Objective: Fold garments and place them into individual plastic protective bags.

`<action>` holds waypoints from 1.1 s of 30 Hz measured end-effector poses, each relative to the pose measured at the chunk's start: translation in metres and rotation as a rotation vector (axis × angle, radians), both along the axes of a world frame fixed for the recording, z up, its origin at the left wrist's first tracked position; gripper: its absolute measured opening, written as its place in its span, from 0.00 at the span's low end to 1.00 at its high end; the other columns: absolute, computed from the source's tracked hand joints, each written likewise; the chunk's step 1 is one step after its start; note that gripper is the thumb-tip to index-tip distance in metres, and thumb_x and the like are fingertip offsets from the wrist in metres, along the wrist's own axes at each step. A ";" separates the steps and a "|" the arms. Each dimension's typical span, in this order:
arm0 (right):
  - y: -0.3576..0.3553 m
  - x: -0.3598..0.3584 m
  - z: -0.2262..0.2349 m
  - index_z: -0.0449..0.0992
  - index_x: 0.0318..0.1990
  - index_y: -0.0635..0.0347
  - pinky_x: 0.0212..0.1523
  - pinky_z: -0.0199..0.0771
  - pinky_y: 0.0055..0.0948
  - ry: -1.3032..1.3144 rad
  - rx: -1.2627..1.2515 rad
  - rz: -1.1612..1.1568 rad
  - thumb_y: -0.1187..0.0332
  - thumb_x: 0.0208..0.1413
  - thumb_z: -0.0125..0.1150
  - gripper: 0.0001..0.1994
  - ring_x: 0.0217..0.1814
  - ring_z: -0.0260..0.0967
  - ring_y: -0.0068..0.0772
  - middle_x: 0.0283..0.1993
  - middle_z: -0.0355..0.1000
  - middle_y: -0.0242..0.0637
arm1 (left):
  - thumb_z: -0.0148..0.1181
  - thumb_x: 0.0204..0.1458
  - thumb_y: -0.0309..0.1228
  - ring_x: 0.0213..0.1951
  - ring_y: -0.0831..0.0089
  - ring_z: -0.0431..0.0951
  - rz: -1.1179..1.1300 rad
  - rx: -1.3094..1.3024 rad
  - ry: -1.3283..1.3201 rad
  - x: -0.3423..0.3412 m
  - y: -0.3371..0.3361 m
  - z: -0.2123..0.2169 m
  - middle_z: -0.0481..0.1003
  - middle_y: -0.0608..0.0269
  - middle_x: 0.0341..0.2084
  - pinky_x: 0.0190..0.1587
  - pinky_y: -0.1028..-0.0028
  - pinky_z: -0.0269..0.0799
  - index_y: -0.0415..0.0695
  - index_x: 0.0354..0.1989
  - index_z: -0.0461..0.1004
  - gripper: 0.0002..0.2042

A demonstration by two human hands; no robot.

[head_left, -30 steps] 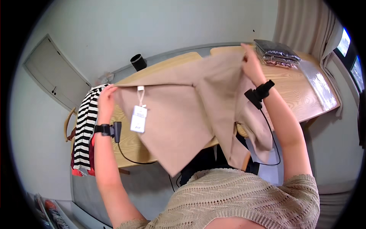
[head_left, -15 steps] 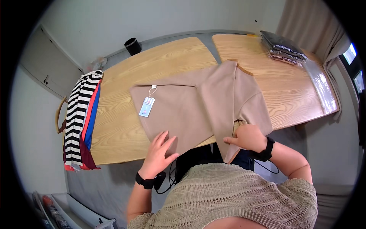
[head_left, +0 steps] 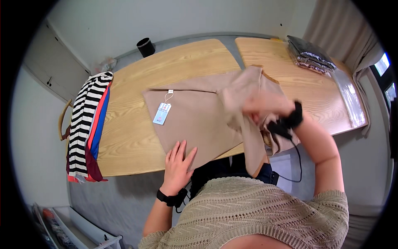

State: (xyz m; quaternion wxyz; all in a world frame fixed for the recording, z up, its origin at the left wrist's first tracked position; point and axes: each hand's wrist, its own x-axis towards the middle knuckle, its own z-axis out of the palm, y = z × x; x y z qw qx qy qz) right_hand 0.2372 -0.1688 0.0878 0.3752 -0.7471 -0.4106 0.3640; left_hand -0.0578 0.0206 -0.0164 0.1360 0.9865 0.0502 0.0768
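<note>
A tan long-sleeved top point(head_left: 195, 124) with brown neck trim lies across the wooden table, its neck toward the right. A light-blue hang tag point(head_left: 162, 113) rests near its far left corner, tied by a loop. My left hand point(head_left: 179, 164) lies flat on the top's near left part, fingers stretched out and slightly apart. Over the shoulder and sleeve area, my right hand point(head_left: 267, 104) is smeared by motion, so its fingers cannot be made out. Cloth is bunched beneath that hand. One sleeve point(head_left: 253, 153) hangs over the near table edge toward me.
Folded clothes point(head_left: 85, 120), striped one uppermost, are piled at the table's left end. Bagged dark garments point(head_left: 311, 54) are stacked at the far right, beside clear plastic bags point(head_left: 350, 99). A black bin point(head_left: 145, 47) stands beyond the table. A cable point(head_left: 299, 166) hangs from my right wrist.
My right hand has moved away from me and slightly left, over the top, disturbing the cloth at the shoulder and sleeve. My left hand stays on the cloth, having shifted slightly right.
</note>
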 end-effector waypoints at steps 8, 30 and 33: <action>0.040 0.077 0.057 0.71 0.53 0.65 0.63 0.56 0.27 0.121 0.673 -0.323 0.61 0.63 0.47 0.18 0.57 0.64 0.27 0.53 0.71 0.36 | 0.68 0.33 0.25 0.64 0.51 0.54 0.021 0.012 -0.012 0.001 -0.004 -0.004 0.55 0.51 0.63 0.62 0.53 0.50 0.54 0.60 0.64 0.38; -0.189 -0.085 -0.129 0.78 0.31 0.69 0.32 0.70 0.27 -0.330 -0.121 -1.016 0.52 0.56 0.58 0.23 0.26 0.71 0.25 0.23 0.74 0.42 | 0.56 0.37 0.15 0.65 0.47 0.50 0.061 0.091 0.128 -0.030 0.015 0.007 0.53 0.52 0.64 0.64 0.54 0.48 0.49 0.61 0.62 0.36; -0.182 -0.094 -0.145 0.75 0.37 0.72 0.38 0.67 0.24 0.017 0.053 -0.909 0.60 0.56 0.60 0.17 0.36 0.68 0.20 0.31 0.75 0.33 | 0.48 0.37 0.12 0.67 0.50 0.47 0.083 0.045 0.157 -0.040 0.024 0.007 0.51 0.55 0.66 0.65 0.54 0.44 0.48 0.62 0.61 0.36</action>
